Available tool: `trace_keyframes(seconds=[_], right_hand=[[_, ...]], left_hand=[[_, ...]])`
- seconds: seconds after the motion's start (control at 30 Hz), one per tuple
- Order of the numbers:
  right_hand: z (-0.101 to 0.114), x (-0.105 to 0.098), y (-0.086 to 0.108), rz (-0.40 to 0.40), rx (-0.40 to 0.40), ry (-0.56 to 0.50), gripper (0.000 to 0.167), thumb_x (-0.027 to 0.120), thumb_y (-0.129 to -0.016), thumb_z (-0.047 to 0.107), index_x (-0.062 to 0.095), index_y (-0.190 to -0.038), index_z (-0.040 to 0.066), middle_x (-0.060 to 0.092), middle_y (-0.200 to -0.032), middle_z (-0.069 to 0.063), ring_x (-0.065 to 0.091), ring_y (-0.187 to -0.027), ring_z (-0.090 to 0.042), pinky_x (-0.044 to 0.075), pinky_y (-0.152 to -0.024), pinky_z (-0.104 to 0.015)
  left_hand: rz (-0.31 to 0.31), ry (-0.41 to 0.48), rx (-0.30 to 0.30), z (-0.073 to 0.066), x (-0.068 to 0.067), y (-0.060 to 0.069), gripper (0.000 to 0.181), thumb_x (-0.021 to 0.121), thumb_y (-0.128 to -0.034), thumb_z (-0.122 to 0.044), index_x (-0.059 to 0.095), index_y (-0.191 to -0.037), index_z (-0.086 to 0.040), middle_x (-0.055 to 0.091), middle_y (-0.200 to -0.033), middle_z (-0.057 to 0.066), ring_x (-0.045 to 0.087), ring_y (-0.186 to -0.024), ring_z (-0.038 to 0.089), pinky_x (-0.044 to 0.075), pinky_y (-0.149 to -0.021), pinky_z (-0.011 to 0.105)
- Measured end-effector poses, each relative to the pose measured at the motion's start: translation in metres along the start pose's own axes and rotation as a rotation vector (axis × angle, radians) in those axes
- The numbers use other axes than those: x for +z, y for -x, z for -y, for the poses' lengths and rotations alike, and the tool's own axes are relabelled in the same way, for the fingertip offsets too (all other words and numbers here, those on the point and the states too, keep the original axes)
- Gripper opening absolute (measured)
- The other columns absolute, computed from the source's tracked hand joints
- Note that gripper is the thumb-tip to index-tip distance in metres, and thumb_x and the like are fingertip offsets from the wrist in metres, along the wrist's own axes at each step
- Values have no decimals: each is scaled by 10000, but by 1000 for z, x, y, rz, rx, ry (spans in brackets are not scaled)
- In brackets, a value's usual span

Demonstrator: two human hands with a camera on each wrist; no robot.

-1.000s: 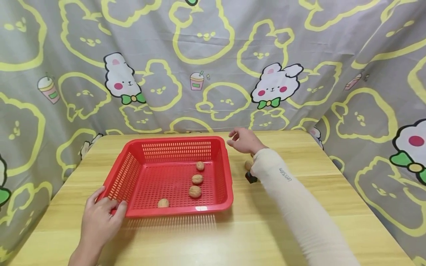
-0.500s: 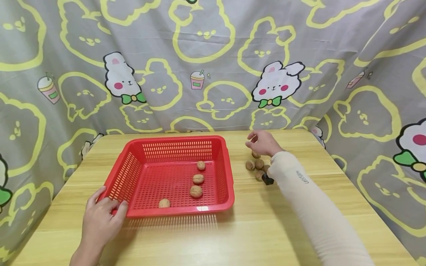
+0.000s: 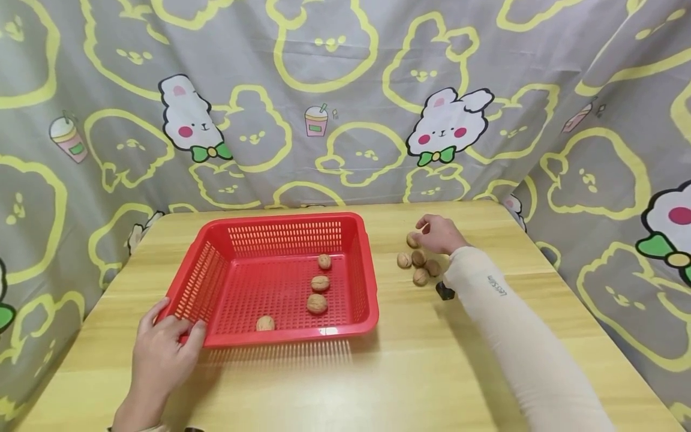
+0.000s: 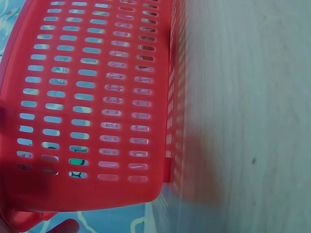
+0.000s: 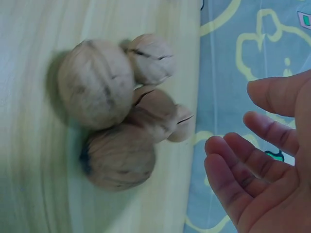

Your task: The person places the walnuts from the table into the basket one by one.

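Observation:
At the near left corner of the red basket [image 3: 291,341], my left hand [image 3: 164,354] grips the rim, thumb on the near side. Several walnuts [image 3: 317,303] lie inside it, mostly toward the right. To the right of the basket, more walnuts [image 3: 420,276] sit in a loose cluster on the table. My right hand [image 3: 441,235] is over the back of that cluster, its fingertips beside the rearmost walnut [image 3: 412,240]. The right wrist view shows this hand [image 5: 267,179] with bent, spread fingers and nothing between them, apart from the walnuts [image 5: 95,83].
The light wooden table [image 3: 378,384] ends at the back against a grey patterned curtain [image 3: 345,72]. A small black object [image 3: 445,291] shows under the right wrist. In the left wrist view, the basket's slotted side wall [image 4: 97,116] stands beside the tabletop [image 4: 233,97].
My right hand has moved right, away from the basket's back right corner to the walnut cluster, uncovering several walnuts. My left hand keeps its hold on the rim; the head view has tilted slightly down.

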State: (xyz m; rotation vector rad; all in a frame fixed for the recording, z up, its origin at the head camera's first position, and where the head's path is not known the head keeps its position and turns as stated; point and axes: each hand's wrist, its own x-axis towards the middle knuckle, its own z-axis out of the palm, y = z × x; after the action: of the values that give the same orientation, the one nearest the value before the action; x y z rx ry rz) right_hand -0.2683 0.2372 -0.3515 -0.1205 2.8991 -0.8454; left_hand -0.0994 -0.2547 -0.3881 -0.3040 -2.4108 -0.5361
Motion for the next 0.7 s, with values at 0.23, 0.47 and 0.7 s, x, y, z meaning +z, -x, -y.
trace_keyframes(seconds=[0.23, 0.47, 0.7], right_hand=[[-11, 4, 0, 44, 34, 28, 487, 546, -951, 272, 471, -1322, -35, 522, -1223, -276, 522, -1090, -407, 456, -910, -508], [-20, 11, -2, 108, 65, 37, 567, 530, -946, 249, 363, -1427, -1, 453, -1342, -309, 474, -1196, -443, 428, -967, -532], [-21, 19, -9, 113, 29, 65, 603, 515, -953, 247, 316, -1467, 3, 420, -1396, -319, 424, -1267, -457, 389, -1020, -551]], left_hand=[[-19, 19, 32, 0, 0, 0, 262, 605, -773, -149, 604, -552, -10, 610, -586, 137, 627, -635, 380, 319, -1058, 476], [-27, 18, 64, 0, 0, -2, 287, 583, -782, -162, 615, -563, 19, 602, -573, 133, 622, -615, 372, 320, -1065, 468], [-23, 11, 51, 0, 0, -1, 268, 598, -769, -149, 620, -567, 25, 603, -575, 135, 625, -628, 376, 330, -1047, 495]])
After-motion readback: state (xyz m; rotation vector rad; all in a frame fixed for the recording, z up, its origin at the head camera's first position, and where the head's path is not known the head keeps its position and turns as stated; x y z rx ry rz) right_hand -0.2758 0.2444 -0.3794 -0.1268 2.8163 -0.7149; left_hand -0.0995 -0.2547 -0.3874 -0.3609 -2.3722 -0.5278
